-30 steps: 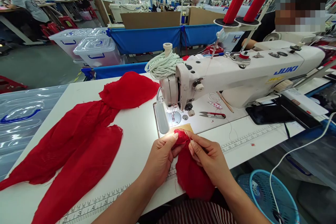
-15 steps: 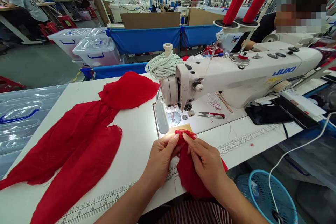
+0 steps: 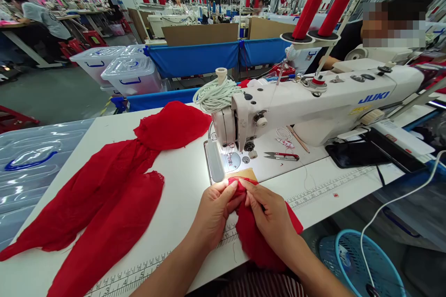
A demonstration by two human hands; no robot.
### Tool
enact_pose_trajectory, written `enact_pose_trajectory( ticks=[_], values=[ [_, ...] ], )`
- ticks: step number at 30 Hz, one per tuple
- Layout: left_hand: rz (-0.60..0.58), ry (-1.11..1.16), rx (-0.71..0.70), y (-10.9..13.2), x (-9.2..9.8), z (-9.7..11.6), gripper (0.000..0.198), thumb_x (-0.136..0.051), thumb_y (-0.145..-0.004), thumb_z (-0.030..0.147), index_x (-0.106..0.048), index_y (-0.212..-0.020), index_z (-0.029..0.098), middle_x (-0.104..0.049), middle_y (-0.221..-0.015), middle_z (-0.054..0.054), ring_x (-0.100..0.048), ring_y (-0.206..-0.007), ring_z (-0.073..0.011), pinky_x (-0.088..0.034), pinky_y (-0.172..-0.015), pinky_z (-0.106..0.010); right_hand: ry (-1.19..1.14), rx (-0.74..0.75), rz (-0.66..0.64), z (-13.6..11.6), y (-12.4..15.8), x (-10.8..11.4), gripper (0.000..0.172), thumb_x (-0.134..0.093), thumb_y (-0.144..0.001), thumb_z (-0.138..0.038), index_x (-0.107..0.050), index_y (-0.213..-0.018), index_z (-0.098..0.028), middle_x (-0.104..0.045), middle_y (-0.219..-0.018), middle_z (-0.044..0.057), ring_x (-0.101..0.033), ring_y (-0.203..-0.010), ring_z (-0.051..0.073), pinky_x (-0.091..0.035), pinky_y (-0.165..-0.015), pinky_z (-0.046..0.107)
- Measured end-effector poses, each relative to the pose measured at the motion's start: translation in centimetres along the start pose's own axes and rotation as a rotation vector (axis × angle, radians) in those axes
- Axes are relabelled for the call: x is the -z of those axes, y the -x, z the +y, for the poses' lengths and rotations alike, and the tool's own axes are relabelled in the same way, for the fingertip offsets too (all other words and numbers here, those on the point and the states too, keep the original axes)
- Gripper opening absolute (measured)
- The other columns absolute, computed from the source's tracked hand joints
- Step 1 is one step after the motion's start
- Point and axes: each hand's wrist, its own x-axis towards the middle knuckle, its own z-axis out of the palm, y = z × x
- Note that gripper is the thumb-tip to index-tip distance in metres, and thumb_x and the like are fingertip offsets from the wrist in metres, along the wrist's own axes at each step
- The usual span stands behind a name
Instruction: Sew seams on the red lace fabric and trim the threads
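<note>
A small piece of red fabric (image 3: 256, 241) hangs over the table's front edge, just in front of the white JUKI sewing machine (image 3: 313, 102). My left hand (image 3: 214, 211) pinches its top edge from the left. My right hand (image 3: 270, 216) pinches the same edge from the right, fingertips almost meeting. Both hands are closed on the fabric, a little short of the needle plate (image 3: 232, 161).
Long red fabric pieces (image 3: 114, 185) lie across the white table (image 3: 184, 181) at left. Thread snips (image 3: 282, 156) rest under the machine arm. Two red thread cones (image 3: 318, 9) stand behind. A blue basket (image 3: 365, 264) sits at lower right; clear bins (image 3: 128, 72) beyond. Another person sits at far right.
My hands have drawn closer together on the fabric's top edge and edged slightly toward the needle plate; more fabric now spreads to the right under my right hand.
</note>
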Motion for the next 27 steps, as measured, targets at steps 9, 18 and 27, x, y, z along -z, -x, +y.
enact_pose_trajectory(
  ticks=[9,18,27],
  values=[
    [0.006,0.1,0.01,-0.11,-0.13,0.31,0.025,-0.071,-0.076,0.027,-0.071,-0.094,0.01,-0.07,-0.095,-0.009,-0.065,-0.093,-0.0193,-0.052,-0.084,-0.026,0.332,0.097,-0.032,0.04,-0.25,0.03,0.048,-0.035,-0.084,-0.006,-0.058,-0.124,-0.02,-0.064,-0.076,0.004,-0.06,-0.068,0.015,-0.05,-0.06,0.025],
    [0.038,0.103,-0.001,-0.25,-0.26,0.25,0.024,-0.073,-0.072,0.028,-0.072,-0.088,0.01,-0.071,-0.088,-0.008,-0.066,-0.09,-0.02,-0.053,-0.083,-0.028,0.496,0.14,-0.031,-0.22,-0.09,0.07,0.05,-0.033,-0.083,-0.003,-0.058,-0.124,-0.02,-0.066,-0.079,0.005,-0.062,-0.068,0.016,-0.048,-0.057,0.024],
    [0.035,0.099,0.001,-0.29,-0.12,-0.01,0.026,-0.074,-0.072,0.03,-0.071,-0.089,0.011,-0.071,-0.085,-0.007,-0.067,-0.086,-0.0185,-0.054,-0.078,-0.025,0.403,0.127,-0.059,-0.09,-0.1,0.18,0.048,-0.033,-0.085,-0.006,-0.056,-0.126,-0.019,-0.065,-0.079,0.005,-0.06,-0.067,0.015,-0.051,-0.061,0.024]
  ],
)
